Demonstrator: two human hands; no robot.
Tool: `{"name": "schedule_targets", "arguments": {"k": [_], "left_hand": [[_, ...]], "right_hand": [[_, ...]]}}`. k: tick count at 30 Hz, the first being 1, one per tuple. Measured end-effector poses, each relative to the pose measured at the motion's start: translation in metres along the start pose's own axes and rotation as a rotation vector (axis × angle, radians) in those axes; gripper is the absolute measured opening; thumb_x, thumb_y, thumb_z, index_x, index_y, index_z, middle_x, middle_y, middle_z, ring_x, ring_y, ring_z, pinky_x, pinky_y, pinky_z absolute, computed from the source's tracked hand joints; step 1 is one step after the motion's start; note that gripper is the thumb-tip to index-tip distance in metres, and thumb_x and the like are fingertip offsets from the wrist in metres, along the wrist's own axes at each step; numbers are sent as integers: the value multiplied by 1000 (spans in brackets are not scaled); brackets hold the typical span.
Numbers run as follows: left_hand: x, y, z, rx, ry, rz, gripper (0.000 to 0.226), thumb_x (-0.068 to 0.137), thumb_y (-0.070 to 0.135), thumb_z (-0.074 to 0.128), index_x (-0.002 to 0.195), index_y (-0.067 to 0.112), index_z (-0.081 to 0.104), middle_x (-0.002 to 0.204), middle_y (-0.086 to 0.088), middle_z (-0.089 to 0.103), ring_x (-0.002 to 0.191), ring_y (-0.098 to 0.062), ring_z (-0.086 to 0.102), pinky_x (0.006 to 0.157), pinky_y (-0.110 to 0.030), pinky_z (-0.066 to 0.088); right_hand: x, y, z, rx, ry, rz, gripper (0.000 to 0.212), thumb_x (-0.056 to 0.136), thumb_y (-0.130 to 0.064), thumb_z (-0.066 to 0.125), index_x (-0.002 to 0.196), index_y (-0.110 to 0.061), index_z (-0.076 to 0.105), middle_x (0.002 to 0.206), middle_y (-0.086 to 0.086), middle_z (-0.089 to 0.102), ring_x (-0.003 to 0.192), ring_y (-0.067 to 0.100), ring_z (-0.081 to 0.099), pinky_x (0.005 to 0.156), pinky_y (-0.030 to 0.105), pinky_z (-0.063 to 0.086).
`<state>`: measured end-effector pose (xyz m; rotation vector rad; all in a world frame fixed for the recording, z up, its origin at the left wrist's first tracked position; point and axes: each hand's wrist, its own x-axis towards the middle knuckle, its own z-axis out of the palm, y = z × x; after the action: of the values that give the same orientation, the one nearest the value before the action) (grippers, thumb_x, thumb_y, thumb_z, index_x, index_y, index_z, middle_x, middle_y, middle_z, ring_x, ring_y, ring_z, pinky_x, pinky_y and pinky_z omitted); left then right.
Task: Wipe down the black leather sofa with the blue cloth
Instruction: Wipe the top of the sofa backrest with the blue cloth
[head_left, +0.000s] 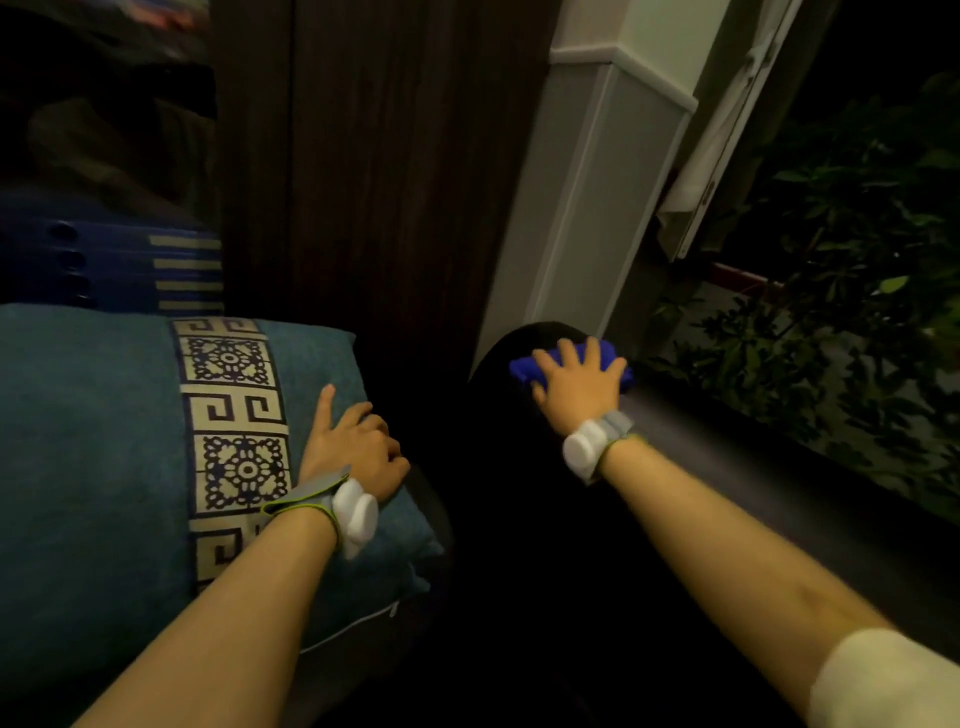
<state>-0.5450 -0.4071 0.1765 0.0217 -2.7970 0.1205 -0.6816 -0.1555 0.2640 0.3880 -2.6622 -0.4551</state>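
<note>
The black leather sofa (727, 457) fills the lower right, its rounded top edge running away toward the wall. A bunched blue cloth (524, 368) lies on the far end of that edge. My right hand (579, 387) presses flat on the cloth with fingers spread; most of the cloth is hidden under the palm. My left hand (353, 449) rests on a teal cushion (88, 447) at the left, index finger stretched out, the other fingers curled over the cushion's edge.
A dark wooden panel (363, 171) rises behind the sofa, with a grey and white wall corner (587, 208) beside it. Green plants (841, 322) stand to the right beyond the sofa. A dark blue striped cushion (104, 265) lies behind the teal one.
</note>
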Motion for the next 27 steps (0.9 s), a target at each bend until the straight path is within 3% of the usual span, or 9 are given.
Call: {"name": "schedule_targets", "arguments": {"k": [3, 6, 8, 12, 16, 19, 21, 24, 27], "left_hand": [[-3, 2, 1, 21, -12, -11, 57, 88, 54, 19, 111, 44, 70, 135, 16, 55, 144, -16, 26, 105, -52, -34], [-10, -2, 0, 19, -54, -22, 46, 93, 52, 28, 112, 45, 69, 138, 18, 52, 146, -14, 23, 106, -52, -31], [-13, -8, 1, 20, -47, -38, 45, 93, 53, 28, 113, 45, 69, 139, 19, 51, 146, -12, 22, 106, -51, -30], [-12, -15, -2, -1, -56, -46, 50, 90, 54, 25, 112, 46, 69, 139, 21, 51, 146, -11, 23, 107, -52, -29], [-11, -6, -3, 10, -62, -38, 46, 91, 55, 29, 109, 45, 71, 138, 20, 53, 146, -14, 24, 104, -51, -34], [-12, -4, -5, 30, -68, -48, 45, 92, 55, 30, 110, 46, 70, 137, 20, 54, 146, -14, 25, 105, -54, -32], [-12, -3, -14, 63, -78, -54, 47, 91, 56, 28, 110, 46, 70, 136, 20, 54, 145, -14, 26, 107, -57, -27], [-12, 1, -24, 66, -45, -24, 44, 92, 53, 32, 107, 41, 71, 127, 18, 61, 140, -14, 35, 110, -59, -20], [-14, 9, -41, 20, -31, 26, 38, 94, 46, 36, 101, 36, 72, 116, 15, 65, 125, -14, 47, 114, -56, -6]], "right_hand": [[-50, -47, 41, -197, 1, -336, 49, 98, -41, 41, 146, -30, 39, 162, 7, 15, 147, 45, -1, 107, 74, 2], [-130, -85, 103, -491, -244, -731, 46, 101, -37, 36, 145, -27, 43, 162, 6, 18, 148, 42, -2, 110, 70, -4], [-165, -90, 127, -606, -340, -816, 48, 101, -35, 37, 148, -23, 39, 162, 5, 17, 149, 38, -2, 113, 67, -2], [-146, -58, 107, -362, -190, -727, 54, 100, -27, 37, 152, -15, 28, 163, 10, 12, 150, 36, -2, 113, 61, -8], [-76, 2, 31, -135, 107, -330, 63, 92, -43, 50, 151, -27, 34, 161, 2, 24, 149, 35, 13, 111, 67, 13], [-36, 44, -1, 71, 52, 46, 61, 95, -58, 38, 150, -34, 28, 156, 0, 30, 145, 35, 21, 104, 64, 25], [-34, 52, -6, 143, 24, 172, 58, 95, -61, 34, 148, -34, 31, 151, 0, 36, 142, 36, 24, 102, 63, 28], [-59, 23, 7, 28, 93, 49, 55, 94, -50, 44, 146, -32, 35, 156, 5, 30, 144, 42, 17, 104, 69, 18], [-105, -23, 45, -134, 39, -343, 48, 100, -34, 38, 147, -23, 38, 162, 11, 14, 146, 47, -1, 105, 74, -6]]}}
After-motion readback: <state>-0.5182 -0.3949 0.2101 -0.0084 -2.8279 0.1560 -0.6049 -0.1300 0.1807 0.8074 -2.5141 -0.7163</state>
